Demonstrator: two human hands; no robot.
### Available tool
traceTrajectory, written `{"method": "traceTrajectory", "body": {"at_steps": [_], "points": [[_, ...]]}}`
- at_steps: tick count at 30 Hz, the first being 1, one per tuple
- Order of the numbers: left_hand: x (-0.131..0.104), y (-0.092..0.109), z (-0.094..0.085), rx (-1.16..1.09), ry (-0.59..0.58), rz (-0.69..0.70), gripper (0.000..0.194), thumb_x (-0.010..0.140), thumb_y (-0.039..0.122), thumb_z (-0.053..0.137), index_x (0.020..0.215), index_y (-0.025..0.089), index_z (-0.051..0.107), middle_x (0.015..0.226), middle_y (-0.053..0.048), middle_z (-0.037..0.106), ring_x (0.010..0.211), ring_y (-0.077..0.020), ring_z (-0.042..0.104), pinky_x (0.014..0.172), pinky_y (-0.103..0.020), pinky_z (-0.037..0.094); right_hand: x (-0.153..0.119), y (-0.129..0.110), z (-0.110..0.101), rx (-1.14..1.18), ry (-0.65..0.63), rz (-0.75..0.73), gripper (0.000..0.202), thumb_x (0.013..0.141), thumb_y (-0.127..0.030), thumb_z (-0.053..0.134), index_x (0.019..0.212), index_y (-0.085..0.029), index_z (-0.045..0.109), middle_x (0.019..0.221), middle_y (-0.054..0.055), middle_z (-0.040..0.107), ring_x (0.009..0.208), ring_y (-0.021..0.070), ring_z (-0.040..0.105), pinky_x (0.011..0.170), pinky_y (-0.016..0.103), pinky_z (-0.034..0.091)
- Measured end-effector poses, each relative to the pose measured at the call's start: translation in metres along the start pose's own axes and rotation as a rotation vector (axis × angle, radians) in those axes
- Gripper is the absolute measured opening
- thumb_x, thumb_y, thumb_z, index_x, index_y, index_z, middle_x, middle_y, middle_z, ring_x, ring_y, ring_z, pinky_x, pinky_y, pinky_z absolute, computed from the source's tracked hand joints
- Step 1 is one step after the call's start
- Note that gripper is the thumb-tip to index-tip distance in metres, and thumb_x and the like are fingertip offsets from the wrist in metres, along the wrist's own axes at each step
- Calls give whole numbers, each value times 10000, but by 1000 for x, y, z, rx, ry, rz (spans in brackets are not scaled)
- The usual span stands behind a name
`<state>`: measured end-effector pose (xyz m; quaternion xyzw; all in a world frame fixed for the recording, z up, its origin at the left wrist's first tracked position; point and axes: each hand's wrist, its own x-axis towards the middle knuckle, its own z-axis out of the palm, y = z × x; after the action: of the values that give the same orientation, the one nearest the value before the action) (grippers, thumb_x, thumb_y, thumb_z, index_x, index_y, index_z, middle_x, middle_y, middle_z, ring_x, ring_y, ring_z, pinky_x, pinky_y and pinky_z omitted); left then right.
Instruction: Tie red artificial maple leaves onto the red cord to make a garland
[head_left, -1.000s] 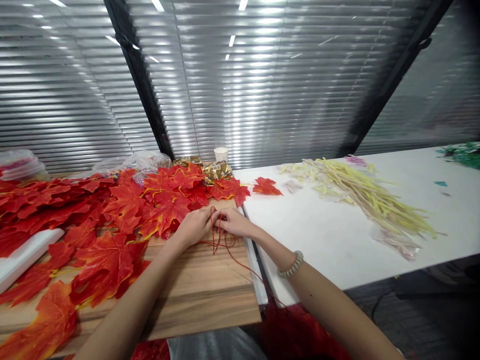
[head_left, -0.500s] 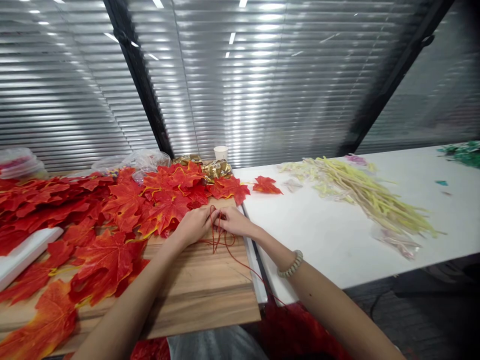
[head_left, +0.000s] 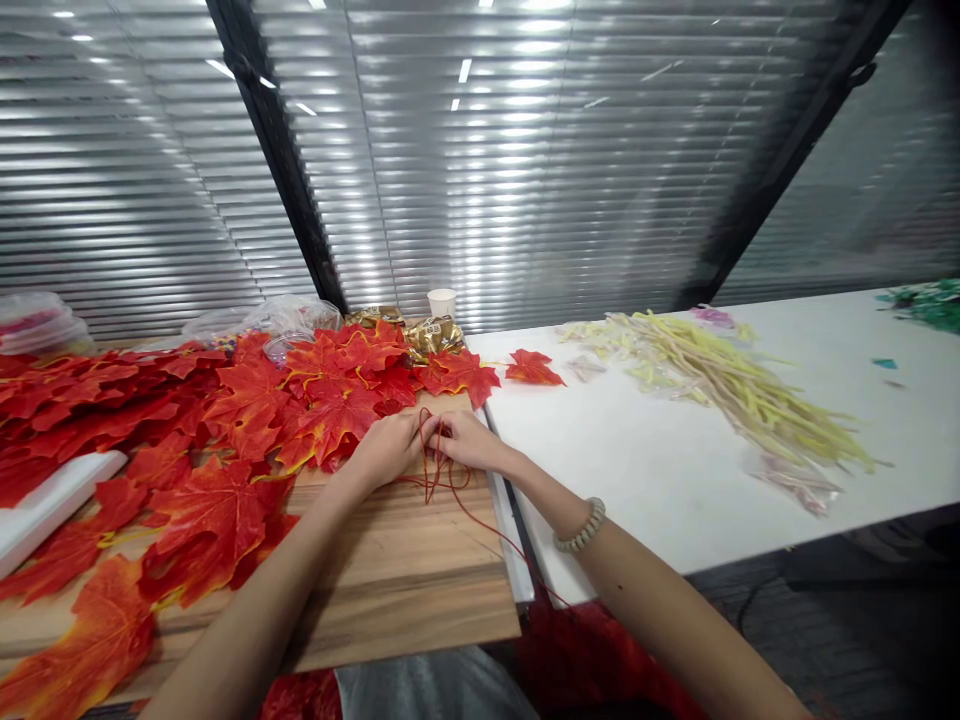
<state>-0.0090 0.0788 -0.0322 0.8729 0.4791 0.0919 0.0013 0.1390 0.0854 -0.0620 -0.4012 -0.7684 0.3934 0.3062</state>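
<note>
A thin red cord [head_left: 480,522] runs in loose loops between my hands, and one strand trails down across the gap between the tables. My left hand [head_left: 391,447] pinches the cord, fingers bent. Close against it, my right hand [head_left: 466,440] grips the cord too, its fingertips partly hidden. Both hands are low over the wood-grain table [head_left: 405,590] near its right edge. Red artificial maple leaves [head_left: 337,415] with yellow edges lie piled just left of and behind my left hand.
A single maple leaf [head_left: 534,367] lies on the white table [head_left: 622,480]. Yellow strips [head_left: 735,390] and plastic packets spread farther right. Gold foil packages [head_left: 435,338] and a paper cup [head_left: 442,302] stand behind my hands. A white block [head_left: 56,510] sits among leaves at left.
</note>
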Motion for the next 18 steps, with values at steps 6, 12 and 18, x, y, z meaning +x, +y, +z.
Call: {"method": "traceTrajectory", "body": {"at_steps": [6,12,18], "points": [[0,0,0,10,6,4,386,914,379,211,758,182,504,758,-66,630,667,-199,599,568,-263,386,0,-3,0,33,-7,4,128,753,-68,462,680,-140,540,560,-26,549,496,91,532,492,192,394],[1,-1,3,-3,14,13,378,913,381,216,769,181,503,747,-62,622,660,-193,597,563,-256,370,-2,-5,-1,11,6,-2,137,749,-60,462,655,-139,522,551,-32,535,487,82,515,495,189,382],[1,-4,5,-18,34,24,382,910,390,218,780,184,513,735,-62,620,645,-198,590,563,-261,370,-1,-5,-1,4,11,16,130,758,-81,470,652,-139,519,526,-29,530,482,94,513,484,196,368]]}}
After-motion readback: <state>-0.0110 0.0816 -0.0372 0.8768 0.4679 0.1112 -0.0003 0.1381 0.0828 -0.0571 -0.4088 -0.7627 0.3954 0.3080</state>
